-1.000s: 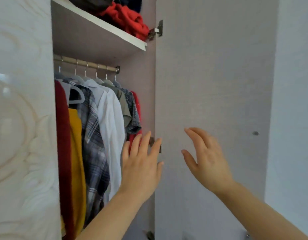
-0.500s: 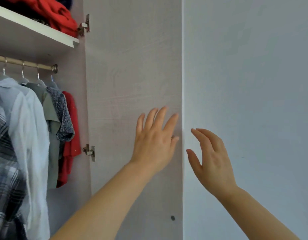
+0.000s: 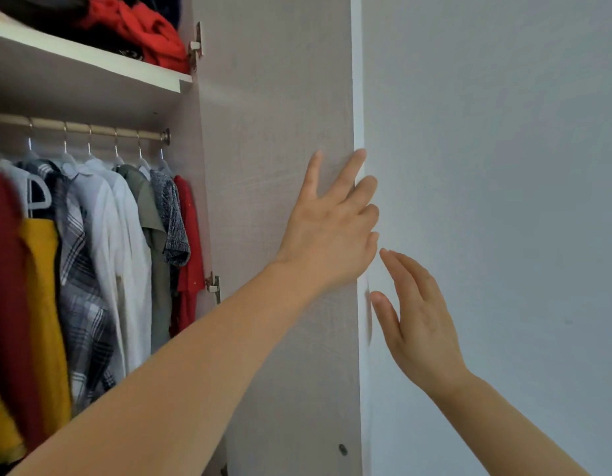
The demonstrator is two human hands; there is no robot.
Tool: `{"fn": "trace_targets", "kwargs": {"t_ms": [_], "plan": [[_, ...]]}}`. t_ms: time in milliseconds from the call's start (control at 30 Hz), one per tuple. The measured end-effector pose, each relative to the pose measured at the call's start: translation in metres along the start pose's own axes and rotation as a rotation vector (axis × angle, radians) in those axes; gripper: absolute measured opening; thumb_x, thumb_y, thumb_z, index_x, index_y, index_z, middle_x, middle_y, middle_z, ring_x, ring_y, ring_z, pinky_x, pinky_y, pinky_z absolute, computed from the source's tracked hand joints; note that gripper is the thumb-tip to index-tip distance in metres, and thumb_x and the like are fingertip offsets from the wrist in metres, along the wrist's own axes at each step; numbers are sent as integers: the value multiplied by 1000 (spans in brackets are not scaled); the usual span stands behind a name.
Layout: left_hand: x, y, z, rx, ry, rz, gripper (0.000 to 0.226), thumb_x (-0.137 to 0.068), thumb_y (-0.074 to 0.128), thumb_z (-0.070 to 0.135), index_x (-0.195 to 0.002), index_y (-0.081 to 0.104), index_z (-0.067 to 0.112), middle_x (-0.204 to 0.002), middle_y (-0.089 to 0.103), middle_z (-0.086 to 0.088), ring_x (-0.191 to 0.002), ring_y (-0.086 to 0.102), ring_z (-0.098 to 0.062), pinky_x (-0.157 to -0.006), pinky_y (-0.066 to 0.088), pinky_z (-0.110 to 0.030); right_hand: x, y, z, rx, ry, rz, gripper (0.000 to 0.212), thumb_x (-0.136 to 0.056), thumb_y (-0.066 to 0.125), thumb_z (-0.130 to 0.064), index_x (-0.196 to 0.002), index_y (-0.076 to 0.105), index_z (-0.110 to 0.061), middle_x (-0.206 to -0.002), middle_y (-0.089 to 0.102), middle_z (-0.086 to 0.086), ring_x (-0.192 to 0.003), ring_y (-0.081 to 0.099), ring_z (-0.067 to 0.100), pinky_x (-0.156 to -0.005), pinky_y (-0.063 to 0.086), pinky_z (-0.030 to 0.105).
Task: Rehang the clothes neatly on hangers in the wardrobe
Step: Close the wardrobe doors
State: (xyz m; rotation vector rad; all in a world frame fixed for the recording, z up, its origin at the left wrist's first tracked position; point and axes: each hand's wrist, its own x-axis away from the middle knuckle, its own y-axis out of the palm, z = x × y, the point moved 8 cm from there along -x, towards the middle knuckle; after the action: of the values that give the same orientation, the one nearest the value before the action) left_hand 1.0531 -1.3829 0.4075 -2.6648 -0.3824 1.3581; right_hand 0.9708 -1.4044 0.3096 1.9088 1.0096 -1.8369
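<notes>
The wardrobe stands open on the left, with a metal rail [image 3: 91,129] carrying several hangers. Hung clothes fill it: a dark red garment [image 3: 4,269], a mustard one [image 3: 43,304], a plaid shirt [image 3: 81,286], a white shirt [image 3: 126,252], an olive shirt [image 3: 153,242] and a red top [image 3: 189,235]. My left hand [image 3: 332,231] lies flat on the inside of the open door [image 3: 280,166], fingers curled over its outer edge. My right hand [image 3: 418,321] hovers open just right of that edge, holding nothing.
A shelf [image 3: 91,60] above the rail holds a heap of red [image 3: 143,32] and dark clothes. Two hinges [image 3: 213,286] join the door to the wardrobe side. A plain grey wall [image 3: 504,201] fills the right side.
My left hand has slid right across the door to its outer edge, fingers now over it. My right hand stays close beside the edge. The view has swung back left a little.
</notes>
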Motion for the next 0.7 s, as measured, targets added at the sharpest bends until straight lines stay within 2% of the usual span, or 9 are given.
{"fn": "trace_targets", "kwargs": {"t_ms": [67, 200, 367, 467, 600, 700], "plan": [[10, -11, -9, -36, 5, 49, 36, -90, 39, 38, -102, 68, 19, -133, 51, 0, -140, 23, -25, -109, 1, -56, 4, 7, -9, -62, -16, -13, 53, -95, 31, -40, -139, 37, -10, -137, 47, 9, -127, 36, 16, -105, 28, 26], [40, -36, -37, -69, 34, 135, 32, -87, 44, 36, -94, 69, 18, -124, 59, -1, -133, 36, -28, -108, 13, -59, 13, 28, -50, -212, -112, -51, 50, -99, 21, -43, -143, 20, -20, -141, 32, -1, -131, 30, 11, -107, 25, 23], [96, -58, -95, -188, 53, 104, 36, -90, 41, 37, -105, 68, 17, -131, 55, -6, -133, 36, -33, -106, 16, -62, 21, 62, -130, -441, -226, -89, 51, -100, 19, -42, -143, 11, -16, -144, 29, 1, -134, 24, 5, -112, 19, 18], [134, -70, -140, -281, 19, 42, 39, -91, 40, 38, -113, 66, 20, -138, 48, -6, -134, 34, -32, -108, 16, -58, 24, 86, -184, -550, -260, -120, 54, -99, 20, -46, -145, 9, -19, -148, 27, 5, -137, 22, 10, -109, 24, 22], [183, -78, -199, -402, -35, -49, 40, -93, 36, 35, -116, 64, 17, -139, 47, -6, -132, 37, -32, -107, 22, -57, 22, 121, -256, -544, -280, -97, 58, -96, 29, -44, -145, 12, -18, -148, 25, 5, -129, 29, 8, -97, 31, 11], [213, -72, -240, -461, -56, -115, 43, -95, 33, 33, -121, 62, 15, -138, 47, -7, -130, 39, -33, -105, 25, -58, 19, 150, -299, -538, -242, -99, 57, -93, 38, -39, -141, 29, -11, -143, 36, 19, -124, 48, 23, -86, 49, 25]]}}
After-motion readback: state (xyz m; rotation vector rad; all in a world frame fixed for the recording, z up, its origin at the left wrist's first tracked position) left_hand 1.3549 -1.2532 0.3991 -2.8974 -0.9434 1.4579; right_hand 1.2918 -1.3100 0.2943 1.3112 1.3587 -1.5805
